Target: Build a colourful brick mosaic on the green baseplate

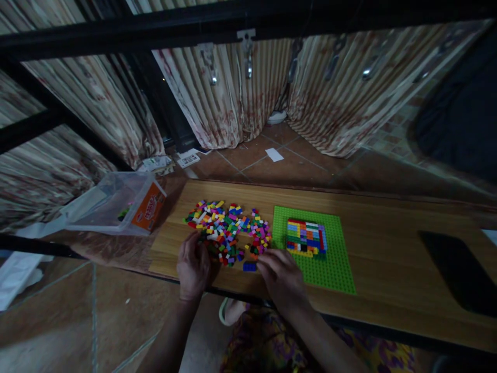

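Observation:
A heap of small multicoloured toy building bricks (229,228) spreads over the left part of the wooden table. My left hand (194,265) is at the heap's near left edge, its fingers curled in; whatever they hold is hidden. Between my hands is a blue brick (249,267), close to the table's near edge. The closed fingertips of my right hand (282,277) are at this brick's right end. Just beyond that hand lies a green studded baseplate (336,264), bearing a flat multicoloured block of joined bricks (305,237).
To the left stands a clear plastic box (112,228) with an orange label. A dark flat object (460,272) lies on the right of the wooden table (380,243). Curtains (233,98) and a dark metal frame (174,23) rise behind, with papers on the tiled floor.

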A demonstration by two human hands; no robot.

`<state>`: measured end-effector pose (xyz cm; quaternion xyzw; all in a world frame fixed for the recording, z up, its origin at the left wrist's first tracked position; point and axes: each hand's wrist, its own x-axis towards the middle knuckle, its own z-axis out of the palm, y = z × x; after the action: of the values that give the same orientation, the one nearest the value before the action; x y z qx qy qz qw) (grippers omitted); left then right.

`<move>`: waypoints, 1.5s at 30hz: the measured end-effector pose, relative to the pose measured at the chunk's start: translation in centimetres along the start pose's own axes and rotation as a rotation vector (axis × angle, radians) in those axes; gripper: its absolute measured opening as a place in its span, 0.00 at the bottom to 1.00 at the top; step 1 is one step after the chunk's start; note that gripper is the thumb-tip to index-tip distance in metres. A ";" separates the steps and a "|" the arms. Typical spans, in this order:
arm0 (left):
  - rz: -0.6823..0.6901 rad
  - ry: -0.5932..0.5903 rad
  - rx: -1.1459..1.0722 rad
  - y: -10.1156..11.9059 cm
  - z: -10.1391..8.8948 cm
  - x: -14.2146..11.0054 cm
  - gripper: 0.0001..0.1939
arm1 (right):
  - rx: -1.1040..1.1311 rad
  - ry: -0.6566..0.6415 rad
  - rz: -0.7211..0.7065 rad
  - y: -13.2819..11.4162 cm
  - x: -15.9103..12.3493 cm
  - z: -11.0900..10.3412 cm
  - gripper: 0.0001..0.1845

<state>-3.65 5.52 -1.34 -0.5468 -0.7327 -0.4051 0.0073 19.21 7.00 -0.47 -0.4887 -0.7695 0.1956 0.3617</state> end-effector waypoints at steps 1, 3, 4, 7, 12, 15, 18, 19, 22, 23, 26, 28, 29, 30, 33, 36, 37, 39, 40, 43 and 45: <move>-0.002 0.000 -0.003 0.0 0.0 0.0 0.15 | -0.023 0.019 0.019 0.1 0.7 -0.3 0.10; -0.003 0.001 -0.006 -0.1 0.1 0.0 0.15 | -0.088 0.013 0.054 0.3 2.3 -0.6 0.11; 0.000 0.003 -0.007 -0.1 0.1 0.0 0.15 | -0.131 -0.015 0.065 0.3 3.2 -0.7 0.13; 0.007 0.010 -0.010 -0.1 0.0 -0.1 0.15 | -0.263 -0.136 0.089 0.2 5.5 -0.7 0.16; 0.003 -0.004 -0.026 0.0 0.1 -0.1 0.15 | -0.349 -0.259 0.133 0.1 7.4 -0.1 0.11; 0.003 0.012 -0.039 -0.2 0.1 -0.1 0.15 | -0.297 -0.283 0.135 0.4 7.6 -0.2 0.06; 0.030 0.046 -0.074 0.0 -0.4 -0.2 0.14 | -0.156 -0.244 0.105 0.5 7.2 -0.7 0.05; 0.041 0.064 -0.085 0.4 -0.8 -0.3 0.14 | -0.090 -0.226 0.096 0.4 6.9 -0.9 0.05; 0.043 0.080 -0.134 2.7 -1.9 -0.6 0.13 | 0.105 -0.190 0.112 -0.4 5.8 -1.5 0.08; 0.023 0.047 -0.177 3.8 -2.1 -0.7 0.13 | 0.156 -0.182 0.129 -0.7 5.4 -1.6 0.08; -0.112 -0.235 -0.410 7.1 -1.8 -0.8 0.15 | 0.267 -0.157 0.165 -2.0 4.4 -1.8 0.09; -0.207 -0.401 -0.586 8.7 -0.9 -0.8 0.14 | 0.319 -0.148 0.173 -2.7 4.0 -1.9 0.09; -0.242 -0.444 -0.659 9.2 -0.4 -0.8 0.13 | 0.343 -0.145 0.174 -3.0 3.8 -1.9 0.08; -0.264 -0.469 -0.713 9.5 0.1 -0.8 0.12 | 0.371 -0.141 0.179 -3.2 3.7 -1.9 0.08; -0.278 -0.477 -0.759 9.9 1.0 -0.9 0.10 | 0.510 -0.100 0.231 -3.3 3.2 -1.7 0.07; -0.283 -0.481 -0.734 10.2 1.0 -1.0 0.09 | 0.719 -0.048 0.345 -3.0 2.9 -1.3 0.07; -0.292 -0.488 -0.733 10.3 1.0 -1.1 0.10 | 0.780 -0.036 0.387 -3.0 2.8 -1.2 0.07; -0.318 -0.506 -0.762 10.5 0.9 -1.1 0.10 | 0.865 -0.020 0.467 -2.9 2.8 -1.0 0.06; -0.338 -0.509 -0.788 10.6 0.9 -1.1 0.11 | 0.893 -0.015 0.503 -2.9 2.8 -1.0 0.07; -0.440 -0.511 -0.878 10.5 1.1 -1.2 0.11 | 0.970 -0.021 0.588 -2.9 2.8 -0.9 0.09; -0.535 -0.512 -0.932 10.2 1.3 -1.1 0.12 | 0.991 -0.034 0.607 -2.6 2.8 -0.9 0.11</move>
<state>5.59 6.17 3.25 -0.3691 -0.5685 -0.5269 -0.5128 17.53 8.33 2.87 -0.4564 -0.4173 0.6353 0.4625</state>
